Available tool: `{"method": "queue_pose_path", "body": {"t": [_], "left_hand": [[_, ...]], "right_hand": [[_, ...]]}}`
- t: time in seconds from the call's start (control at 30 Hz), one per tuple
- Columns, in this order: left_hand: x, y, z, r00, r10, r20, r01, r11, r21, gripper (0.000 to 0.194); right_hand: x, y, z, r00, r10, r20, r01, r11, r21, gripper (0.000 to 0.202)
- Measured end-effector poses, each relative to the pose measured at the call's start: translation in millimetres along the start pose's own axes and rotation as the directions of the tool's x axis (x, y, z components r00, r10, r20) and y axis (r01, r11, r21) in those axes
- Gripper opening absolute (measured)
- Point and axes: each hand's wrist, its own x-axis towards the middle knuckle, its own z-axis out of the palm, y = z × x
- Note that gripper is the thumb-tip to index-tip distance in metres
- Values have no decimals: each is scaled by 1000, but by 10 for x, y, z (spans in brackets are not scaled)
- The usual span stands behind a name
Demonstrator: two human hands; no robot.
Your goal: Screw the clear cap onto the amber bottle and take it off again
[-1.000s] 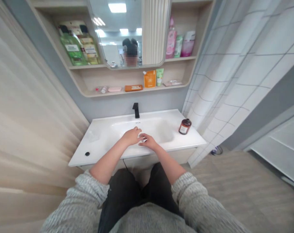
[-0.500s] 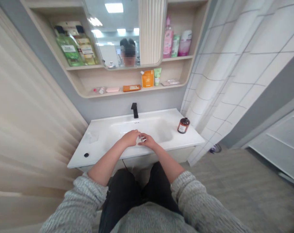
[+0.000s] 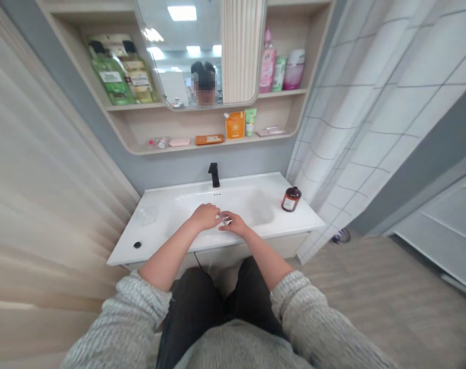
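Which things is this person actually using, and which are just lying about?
In use:
- small clear object, between left hand and right hand

Apparently just lying about:
- brown bottle
- orange pouch
- green tube
- pink case

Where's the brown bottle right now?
In the head view, the brown bottle stands on the white countertop toward its right end, between the sink basin and the checked curtain.

Upper left shelf (image 3: pixel 135 107): green bottle (image 3: pixel 113 82), yellow bottle (image 3: pixel 141 82) | centre: mirror (image 3: pixel 175 56) | lower shelf (image 3: pixel 217 144): orange spouted pouch (image 3: pixel 235 125) beside green tube (image 3: pixel 250 123) | right: white grid-patterned curtain (image 3: pixel 351 113)
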Motion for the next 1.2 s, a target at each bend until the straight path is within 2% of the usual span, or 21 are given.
{"method": "queue_pose_path", "body": {"t": [0.07,0.2,0.33,0.47,0.53,0.63,0.73,0.83,0.93,1.03,1.13,1.2], "left_hand": [[6,-18,2,999,-37,27,36,999,28,27],[26,-86,-24,994,71,84,-69,997,-33,27],[21,-172,-44,990,121,72,-102,970,-219,28],[-21,-232,57,993,114,-8,-106,896,-432,28],[-47,-223,157,996,66,-60,-87,847,-524,29],[-92,-147,323,988,-66,-139,-35,782,-622,31],[-196,-50,444,963,-178,-202,16,786,-618,32],[-440,-55,486,928,-286,-239,97,806,-584,32],[-836,-287,429,854,-442,-276,228,793,-565,31],[-1286,-759,241,767,-569,-299,399,786,-472,36],[-1651,-1314,-43,729,-634,-258,566,770,-293,36],[-1802,-1628,-220,727,-650,-221,622,760,-190,33]], "right_hand": [[0,-16,2,1000,9,-7,-9,1000,14,74],[-11,-82,-29,997,19,72,-26,995,100,69],[-41,-131,-92,974,10,226,-83,946,314,52],[-66,-108,-127,976,17,219,-107,906,409,46],[-68,-88,-124,985,48,166,-117,893,435,49],[-61,-83,-105,992,89,94,-124,862,491,62],[-45,-100,-80,990,128,53,-138,873,469,68],[-29,-108,-61,984,171,-40,-143,913,382,68],[-28,-97,-54,981,182,-70,-151,935,320,60],[-31,-78,-53,984,174,-46,-154,946,286,48],[-20,-55,-46,983,175,-46,-158,952,261,39],[-8,-41,-38,984,170,-48,-153,956,251,38]]}}
